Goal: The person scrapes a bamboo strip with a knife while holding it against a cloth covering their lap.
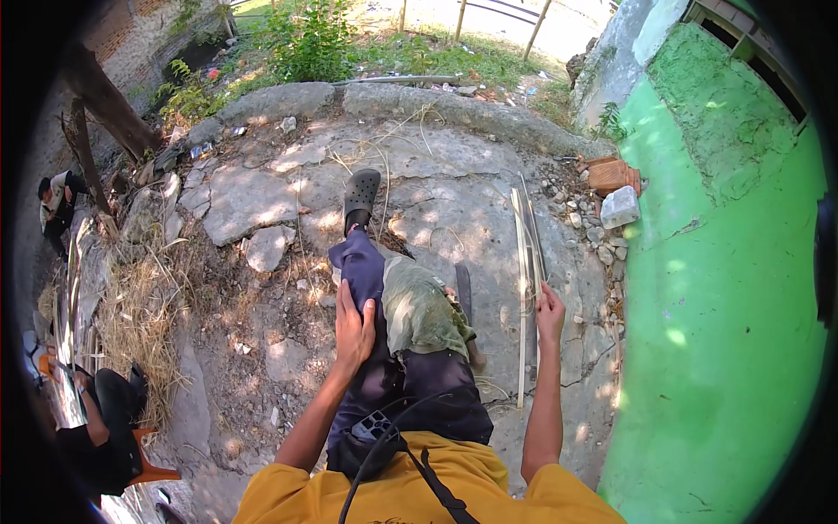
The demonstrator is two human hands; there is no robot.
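Note:
My left hand lies flat on my dark trouser leg, its fingers stretched out and holding nothing. Out to the right, my right hand pinches the near end of some thin, pale bamboo strips that lie lengthwise on the ground. A greenish cloth is draped over my right knee. Just right of the cloth lies a machete, its dark blade pointing away from me and its handle partly hidden. One grey clog shows on my outstretched foot.
A green wall runs along the right, with a brick, a pale block and rubble at its foot. Dry straw lies left of broken concrete. One person sits at lower left; another is farther off.

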